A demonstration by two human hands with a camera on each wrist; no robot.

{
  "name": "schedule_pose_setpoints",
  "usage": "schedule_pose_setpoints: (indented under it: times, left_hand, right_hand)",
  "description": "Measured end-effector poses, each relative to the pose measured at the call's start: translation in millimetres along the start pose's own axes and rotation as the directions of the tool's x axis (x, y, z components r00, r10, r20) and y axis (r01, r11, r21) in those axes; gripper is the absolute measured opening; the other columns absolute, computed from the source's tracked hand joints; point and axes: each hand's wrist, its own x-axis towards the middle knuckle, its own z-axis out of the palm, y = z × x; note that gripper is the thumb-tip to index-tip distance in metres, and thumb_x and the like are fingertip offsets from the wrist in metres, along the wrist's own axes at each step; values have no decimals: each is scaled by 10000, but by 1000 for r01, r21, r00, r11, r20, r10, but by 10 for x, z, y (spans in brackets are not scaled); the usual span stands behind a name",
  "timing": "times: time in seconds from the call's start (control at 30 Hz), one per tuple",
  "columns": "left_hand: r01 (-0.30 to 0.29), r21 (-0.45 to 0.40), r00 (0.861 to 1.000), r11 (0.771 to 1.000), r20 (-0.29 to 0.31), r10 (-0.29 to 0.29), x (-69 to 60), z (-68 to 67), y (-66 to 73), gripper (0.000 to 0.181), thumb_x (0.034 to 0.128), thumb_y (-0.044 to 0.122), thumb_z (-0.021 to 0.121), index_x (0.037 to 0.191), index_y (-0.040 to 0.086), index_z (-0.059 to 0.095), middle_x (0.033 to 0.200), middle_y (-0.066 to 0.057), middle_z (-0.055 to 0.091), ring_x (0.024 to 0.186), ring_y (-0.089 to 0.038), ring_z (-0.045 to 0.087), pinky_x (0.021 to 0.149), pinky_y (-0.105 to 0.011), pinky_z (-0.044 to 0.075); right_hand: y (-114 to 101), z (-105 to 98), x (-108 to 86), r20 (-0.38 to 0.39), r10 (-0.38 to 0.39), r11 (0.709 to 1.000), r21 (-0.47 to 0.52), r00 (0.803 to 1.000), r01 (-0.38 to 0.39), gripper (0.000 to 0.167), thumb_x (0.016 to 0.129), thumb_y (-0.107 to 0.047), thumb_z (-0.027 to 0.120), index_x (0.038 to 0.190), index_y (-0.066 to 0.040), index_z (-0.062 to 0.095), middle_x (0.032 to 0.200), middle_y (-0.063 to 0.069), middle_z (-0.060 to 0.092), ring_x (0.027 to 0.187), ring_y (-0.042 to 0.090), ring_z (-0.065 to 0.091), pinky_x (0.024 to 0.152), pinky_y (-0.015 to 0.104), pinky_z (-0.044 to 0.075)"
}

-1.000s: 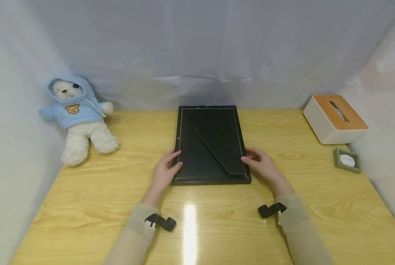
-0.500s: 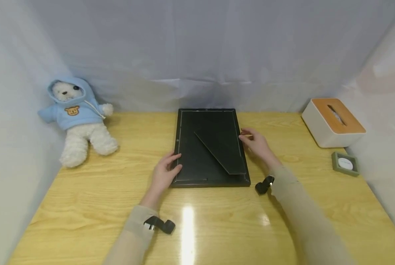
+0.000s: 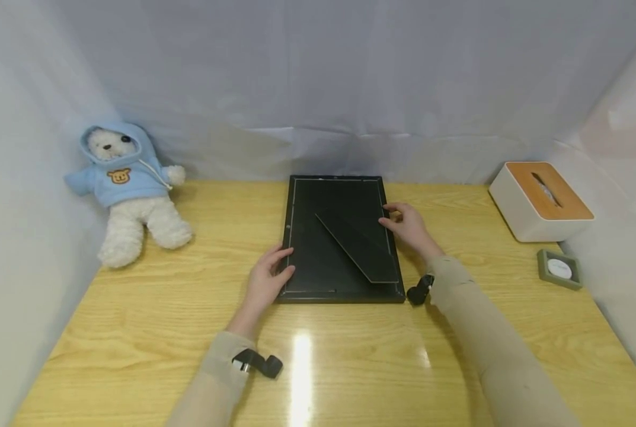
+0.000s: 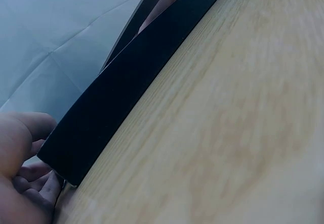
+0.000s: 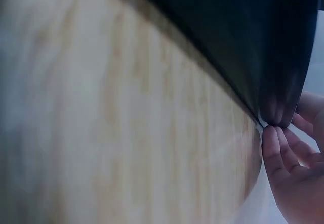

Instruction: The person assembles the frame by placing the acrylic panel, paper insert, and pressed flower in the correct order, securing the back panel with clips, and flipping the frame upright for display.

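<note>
A black picture frame point(image 3: 312, 261) lies face down on the wooden table, its back turned up. The slanted support leg point(image 3: 357, 249) on that back stands slightly raised. My left hand point(image 3: 262, 284) grips the frame's left edge near the front corner, thumb on top. On the opposite side, my right hand point(image 3: 411, 228) pinches the right edge, about a third of the way down from the far end. In the right wrist view, the fingertips of the right hand point(image 5: 296, 163) touch the dark rim point(image 5: 283, 67) from below. The frame's front is hidden.
A white plush bear point(image 3: 147, 216) in a blue hoodie leans at the back left. At the back right are a white tissue box point(image 3: 526, 207) with a wooden lid and a small green tray point(image 3: 549, 277) holding a white oval piece. A pale curtain point(image 3: 339, 89) hangs behind the table.
My right hand has slid away from me along the frame's right edge, from near the front corner to higher up. The left hand has stayed at the left edge.
</note>
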Motion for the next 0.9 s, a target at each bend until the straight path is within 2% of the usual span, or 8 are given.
schedule_pose_setpoints:
  times: [0.17,0.4,0.47,0.63,0.9]
  left_hand:
    - [2,-7,1000,1000,0,-2,-2,-2,-10,405,883,0,639,1281,-28,569,1464,-228,349,1331,-340,370,1089,-356,340]
    - [-3,-15,1000,1000,-12,3,1,-1,-16,569,876,6,658,1404,19,447,1460,-214,373,1296,-360,416,1064,-377,378]
    - [15,-7,1000,1000,-8,-15,-7,-9,-7,572,881,26,660,1410,23,441,1466,-206,368,1294,-358,419,1058,-375,385]
    - [39,3,999,999,21,-39,-32,-48,13,601,890,69,668,1432,34,411,1462,-210,373,1293,-364,419,1048,-389,395]
    - [26,-16,998,1000,59,-25,-24,-73,12,605,901,82,660,1444,45,394,1469,-209,363,1309,-361,398,1065,-394,375]
  right_hand:
    - [12,26,6,-7,12,1000,21,1000,-12,416,920,-160,650,1282,18,549,1278,226,507,1042,373,551,844,478,506]
    - [15,39,-6,-11,35,997,68,999,-34,404,924,-140,641,1287,10,546,1300,227,469,1060,372,540,841,473,507]
    - [-1,33,-13,-6,40,997,69,999,-40,404,925,-142,640,1291,2,548,1304,224,464,1059,370,536,834,472,507]
    - [-53,8,-21,31,44,998,32,999,-45,420,934,-156,628,1311,4,534,1294,236,447,1037,361,527,797,454,505]
    - [-129,-41,9,74,21,998,-67,997,-16,407,943,-157,614,1304,14,531,1250,242,452,979,346,532,736,436,499]
